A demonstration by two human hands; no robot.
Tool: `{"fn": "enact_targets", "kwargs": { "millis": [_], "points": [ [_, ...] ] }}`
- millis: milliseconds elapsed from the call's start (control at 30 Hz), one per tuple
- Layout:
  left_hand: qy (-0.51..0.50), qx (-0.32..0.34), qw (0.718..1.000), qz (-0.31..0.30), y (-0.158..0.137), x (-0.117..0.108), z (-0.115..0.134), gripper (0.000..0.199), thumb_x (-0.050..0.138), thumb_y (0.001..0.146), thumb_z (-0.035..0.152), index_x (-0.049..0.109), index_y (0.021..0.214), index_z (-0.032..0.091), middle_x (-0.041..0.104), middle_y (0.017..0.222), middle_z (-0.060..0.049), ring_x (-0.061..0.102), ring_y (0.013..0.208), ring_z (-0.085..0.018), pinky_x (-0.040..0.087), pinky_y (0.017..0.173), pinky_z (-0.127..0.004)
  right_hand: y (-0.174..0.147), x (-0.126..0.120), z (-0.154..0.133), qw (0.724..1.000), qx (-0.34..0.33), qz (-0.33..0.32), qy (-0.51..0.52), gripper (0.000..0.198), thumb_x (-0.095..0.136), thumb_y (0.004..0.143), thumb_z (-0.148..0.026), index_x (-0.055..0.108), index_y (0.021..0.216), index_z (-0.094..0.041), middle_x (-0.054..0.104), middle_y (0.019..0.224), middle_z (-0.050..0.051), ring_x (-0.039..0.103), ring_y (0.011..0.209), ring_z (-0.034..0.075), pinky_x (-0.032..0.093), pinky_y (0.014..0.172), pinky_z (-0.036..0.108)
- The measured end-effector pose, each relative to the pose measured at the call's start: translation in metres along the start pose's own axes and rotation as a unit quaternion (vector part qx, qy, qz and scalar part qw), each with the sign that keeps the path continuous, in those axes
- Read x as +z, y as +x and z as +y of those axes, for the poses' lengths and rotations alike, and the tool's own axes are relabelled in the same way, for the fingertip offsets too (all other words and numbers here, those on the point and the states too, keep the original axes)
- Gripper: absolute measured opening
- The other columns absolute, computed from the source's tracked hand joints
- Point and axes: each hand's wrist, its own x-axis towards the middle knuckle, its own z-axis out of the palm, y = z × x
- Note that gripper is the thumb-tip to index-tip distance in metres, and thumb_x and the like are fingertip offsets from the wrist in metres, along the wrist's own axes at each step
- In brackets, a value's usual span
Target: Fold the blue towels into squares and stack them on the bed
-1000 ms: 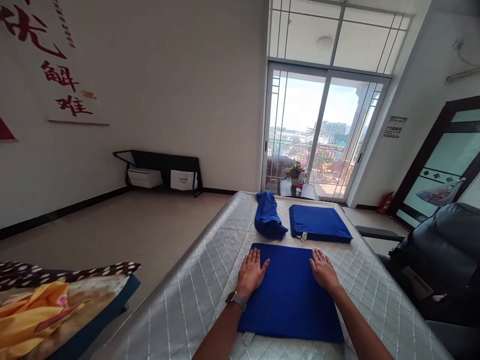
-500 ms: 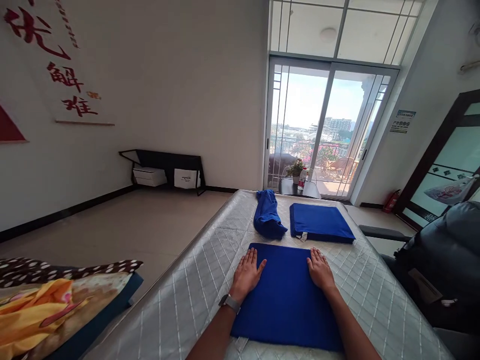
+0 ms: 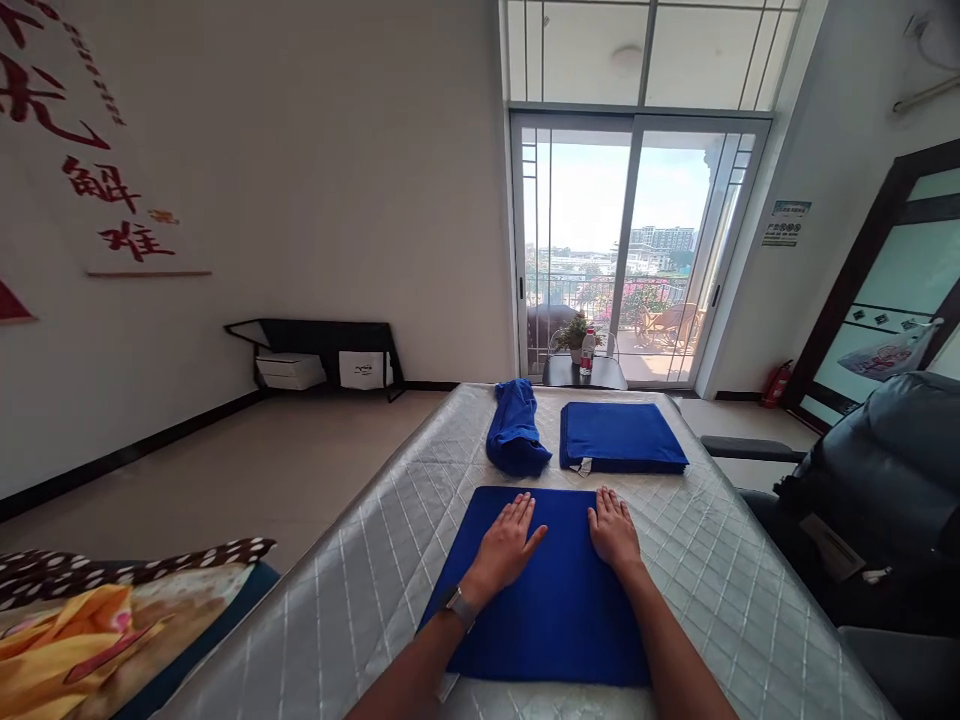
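Note:
A folded blue cloth (image 3: 562,610) lies flat in front of me on a silvery quilted mattress (image 3: 375,590). My left hand (image 3: 510,540) rests on its upper middle, palm down, fingers stretched out and thumb apart. Near the upper right edge, my right hand (image 3: 615,528) lies flat on the same cloth with its fingers extended. Beyond them is a neat stack of folded blue cloths (image 3: 622,435), a white tag showing at its front. To the left of that stack sits a crumpled blue cloth (image 3: 516,430).
Past the mattress's far end, a small black table (image 3: 581,374) holds a potted plant (image 3: 576,335) and a bottle (image 3: 587,355). A dark padded chair (image 3: 885,490) stands at the right. Patterned bedding (image 3: 127,620) lies at the lower left. A low black shelf (image 3: 330,345) stands against the wall.
My left hand has shifted inward from the cloth's left edge onto its upper middle. The right hand stays near the right edge. The camera view has turned slightly right.

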Motion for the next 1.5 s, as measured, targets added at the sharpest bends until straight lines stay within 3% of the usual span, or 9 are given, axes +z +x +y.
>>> {"fn": "enact_targets", "kwargs": {
  "millis": [100,200,400,533,667,767,867,1000,1500],
  "points": [
    [-0.026,0.07,0.997,-0.017,0.031,0.005,0.049,0.064,0.022,0.105,0.055,0.041,0.152,0.016,0.041,0.158,-0.012,0.033,0.148,-0.023,0.032,0.12,-0.043,-0.002,-0.001,0.001,1.0,-0.006,0.003,0.005,0.064,0.02,0.102,-0.039,0.022,0.158,-0.009,0.02,0.165,0.01,0.011,0.154,0.021,0.008,0.124,0.039],
    [-0.045,0.091,0.995,-0.017,0.056,0.018,0.083,0.063,0.02,0.106,0.051,0.044,0.149,0.013,0.044,0.155,-0.014,0.036,0.147,-0.024,0.034,0.118,-0.044,-0.004,0.0,0.003,1.0,-0.022,0.002,-0.001,0.061,0.022,0.101,-0.03,0.024,0.158,-0.009,0.02,0.166,0.01,0.011,0.154,0.021,0.008,0.124,0.04],
    [-0.042,-0.006,0.999,0.014,0.061,0.046,0.096,0.067,0.015,0.105,0.054,0.048,0.148,0.015,0.048,0.153,-0.014,0.037,0.146,-0.026,0.031,0.119,-0.048,-0.003,0.001,0.004,1.0,-0.019,0.002,0.001,0.061,0.022,0.101,-0.03,0.024,0.158,-0.01,0.02,0.166,0.01,0.012,0.154,0.021,0.009,0.124,0.04],
    [-0.018,-0.038,0.999,-0.007,0.053,0.045,0.067,0.069,0.018,0.103,0.058,0.044,0.15,0.016,0.045,0.155,-0.013,0.035,0.147,-0.027,0.03,0.12,-0.047,-0.002,-0.001,0.002,1.0,-0.011,0.002,0.007,0.063,0.021,0.102,-0.037,0.024,0.158,-0.009,0.022,0.165,0.01,0.013,0.154,0.021,0.01,0.124,0.041],
    [0.022,-0.086,0.996,-0.02,0.035,0.033,0.0,0.065,0.023,0.103,0.056,0.042,0.153,0.018,0.042,0.157,-0.012,0.032,0.148,-0.029,0.029,0.12,-0.049,-0.002,0.001,0.002,1.0,-0.005,0.005,0.007,0.064,0.02,0.101,-0.038,0.022,0.158,-0.008,0.021,0.165,0.009,0.012,0.154,0.02,0.009,0.124,0.04],
    [0.048,-0.086,0.995,-0.016,0.015,0.024,-0.055,0.057,0.026,0.104,0.048,0.045,0.151,0.024,0.044,0.156,-0.009,0.033,0.147,-0.03,0.028,0.119,-0.052,-0.001,0.002,0.003,1.0,-0.003,0.003,0.003,0.064,0.02,0.101,-0.037,0.022,0.158,-0.009,0.021,0.165,0.008,0.011,0.154,0.02,0.008,0.124,0.039],
    [0.059,-0.099,0.993,-0.02,-0.001,0.02,-0.086,0.057,0.026,0.103,0.047,0.044,0.151,0.022,0.042,0.158,-0.01,0.031,0.148,-0.031,0.029,0.119,-0.05,0.0,0.004,0.003,1.0,-0.002,0.002,-0.003,0.064,0.019,0.101,-0.038,0.022,0.158,-0.009,0.02,0.166,0.008,0.011,0.154,0.019,0.008,0.124,0.039],
    [0.051,-0.143,0.988,-0.021,-0.004,0.019,-0.09,0.071,0.02,0.102,0.055,0.036,0.154,0.01,0.036,0.16,-0.016,0.03,0.149,-0.031,0.027,0.119,-0.048,0.001,0.004,0.003,1.0,-0.001,0.0,-0.014,0.065,0.019,0.101,-0.039,0.022,0.158,-0.01,0.02,0.166,0.007,0.011,0.154,0.019,0.007,0.124,0.039],
    [-0.002,-0.165,0.986,0.003,0.0,0.014,-0.085,0.076,0.022,0.101,0.061,0.037,0.153,0.008,0.038,0.158,-0.018,0.033,0.147,-0.032,0.029,0.119,-0.048,-0.002,-0.007,-0.005,0.998,0.006,-0.02,-0.057,0.064,0.016,0.101,-0.039,0.019,0.159,-0.011,0.019,0.166,0.007,0.011,0.154,0.017,0.01,0.124,0.038]
  ]
}}
